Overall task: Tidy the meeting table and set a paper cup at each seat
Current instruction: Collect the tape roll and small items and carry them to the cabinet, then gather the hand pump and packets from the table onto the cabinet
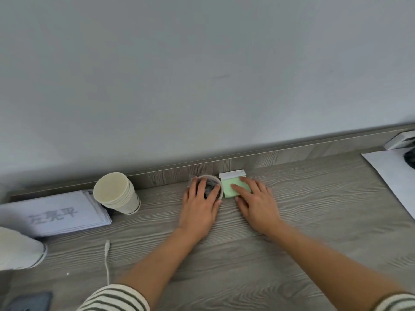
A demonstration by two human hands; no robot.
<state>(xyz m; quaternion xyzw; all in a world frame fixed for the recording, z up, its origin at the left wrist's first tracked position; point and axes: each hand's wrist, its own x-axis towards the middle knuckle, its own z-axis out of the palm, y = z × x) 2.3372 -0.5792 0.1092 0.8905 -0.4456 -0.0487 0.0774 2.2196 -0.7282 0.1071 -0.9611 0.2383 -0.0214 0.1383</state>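
Note:
A stack of paper cups (116,194) lies tilted on the grey wood table (247,265) at the back left, its mouth facing me. Another paper cup (18,250) shows at the left edge, partly cut off. My left hand (199,207) rests on a roll of clear tape (219,182) by the back wall, fingers spread around it. My right hand (256,203) lies flat on a green sticky-note pad (231,189), next to the tape. A white strip (232,175) sits just behind the pad.
White name cards with printed characters (56,214) lie at the left beside the cup stack. A white cable end (107,250) trails toward me. A dark phone (31,301) is at the bottom left. White paper (395,176) and a white device (402,140) sit far right.

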